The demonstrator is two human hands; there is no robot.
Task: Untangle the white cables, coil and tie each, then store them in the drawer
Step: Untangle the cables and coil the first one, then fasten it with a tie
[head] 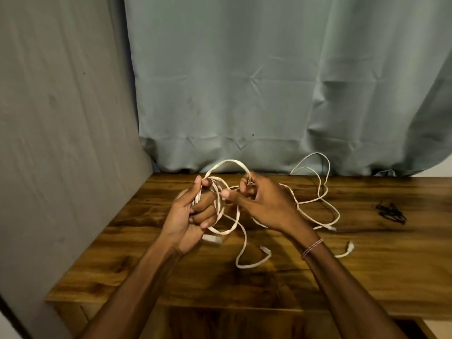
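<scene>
Nearest us, the open wooden drawer (pixel 244 321) sits below the near edge of the brown wood-grain table (pixel 367 277). Our left hand (pixel 193 216) is clamped on coiled loops of flat white cable (pixel 220 206); our right hand (pixel 259 204) pinches one loop. Loose thin white cable (pixel 318 189) sprawls far right, black ties (pixel 391 212) beyond, bare tabletop around them.

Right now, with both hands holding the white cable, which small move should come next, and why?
Probably the right hand should lay the raised loop onto the coil gripped by the left hand. Loose cable lies unwound on the table, and the black ties lie untouched.
</scene>
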